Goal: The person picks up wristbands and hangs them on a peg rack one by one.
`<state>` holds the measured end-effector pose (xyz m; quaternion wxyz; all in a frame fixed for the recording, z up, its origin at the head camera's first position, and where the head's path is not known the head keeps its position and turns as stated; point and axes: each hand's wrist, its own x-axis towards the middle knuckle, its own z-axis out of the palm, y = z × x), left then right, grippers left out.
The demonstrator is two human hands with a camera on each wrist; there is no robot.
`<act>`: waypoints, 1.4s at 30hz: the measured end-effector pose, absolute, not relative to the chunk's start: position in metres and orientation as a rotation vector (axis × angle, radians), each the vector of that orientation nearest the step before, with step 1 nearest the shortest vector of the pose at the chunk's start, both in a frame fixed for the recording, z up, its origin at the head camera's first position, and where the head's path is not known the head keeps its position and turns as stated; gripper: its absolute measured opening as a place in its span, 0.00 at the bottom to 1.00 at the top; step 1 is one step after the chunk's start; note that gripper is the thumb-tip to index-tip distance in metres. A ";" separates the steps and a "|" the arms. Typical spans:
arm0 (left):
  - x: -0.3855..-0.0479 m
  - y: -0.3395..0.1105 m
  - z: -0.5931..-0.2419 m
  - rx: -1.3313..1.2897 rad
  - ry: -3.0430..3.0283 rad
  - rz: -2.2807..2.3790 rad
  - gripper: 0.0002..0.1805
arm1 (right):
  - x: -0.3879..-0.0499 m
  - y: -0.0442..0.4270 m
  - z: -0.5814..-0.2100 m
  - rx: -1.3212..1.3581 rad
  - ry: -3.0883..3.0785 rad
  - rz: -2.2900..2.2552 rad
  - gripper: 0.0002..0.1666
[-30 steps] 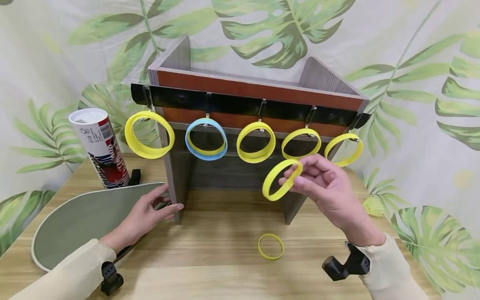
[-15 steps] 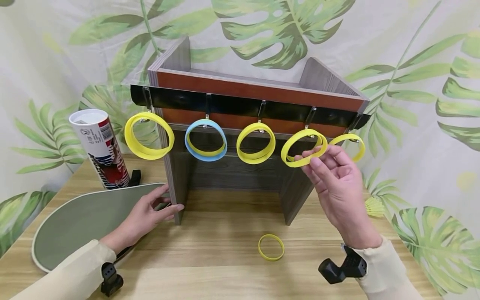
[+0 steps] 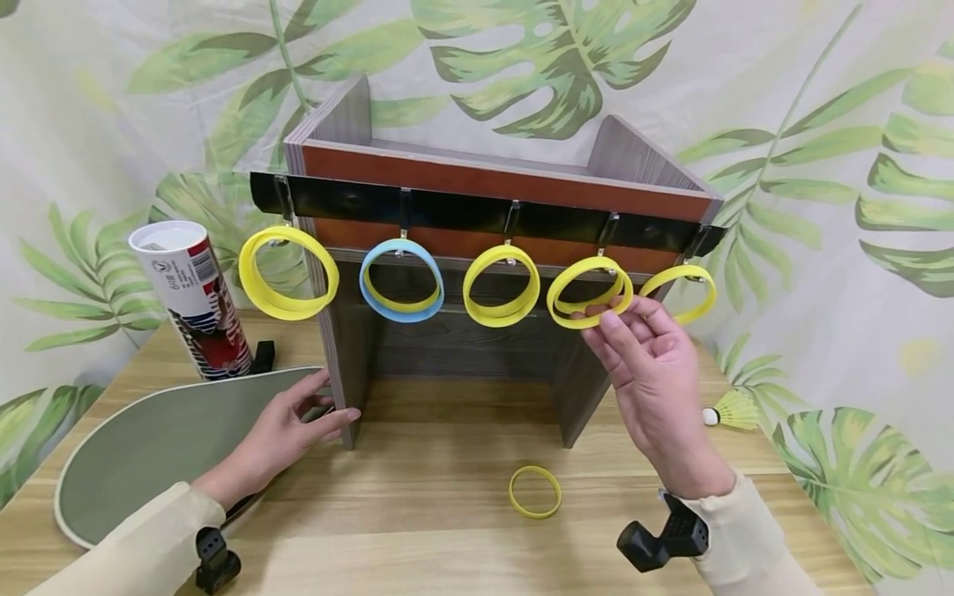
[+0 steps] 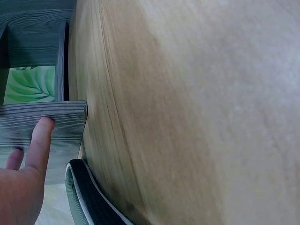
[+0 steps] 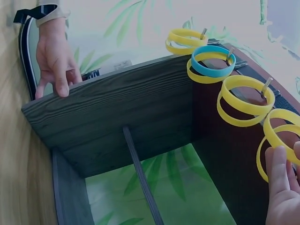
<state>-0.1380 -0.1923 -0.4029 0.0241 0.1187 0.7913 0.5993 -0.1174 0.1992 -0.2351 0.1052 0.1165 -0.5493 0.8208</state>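
Note:
At the fourth hook [image 3: 606, 240] of a black strip [image 3: 455, 212], my right hand [image 3: 659, 397] pinches a yellow silicone wristband [image 3: 572, 323] by its lower edge. Another yellow band hangs just behind it on that hook. Yellow bands hang from the first, third and fifth hooks; a blue band [image 3: 406, 316] with a yellow one hangs from the second. The strip runs across the front of a grey wooden stand [image 3: 343, 348]. My left hand [image 3: 272, 434] rests against the stand's left panel, its thumb over the front edge. One thin yellow band [image 3: 535, 517] lies on the table.
On the left stand a red and white tube [image 3: 197, 306] and a racket-shaped green case [image 3: 164, 439], partly under the left arm. A yellow shuttlecock [image 3: 734, 410] lies at the right. Leaf-patterned cloth [image 3: 790, 190] hangs behind the stand.
My right hand has carried the yellow wristband up and forward to the fourth hook, where it now lines up with the hanging band. My left hand stays on the panel.

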 end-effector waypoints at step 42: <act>-0.139 -0.191 -0.404 0.366 2.448 1.888 0.39 | -0.125 0.219 -0.323 0.529 -2.682 1.864 0.16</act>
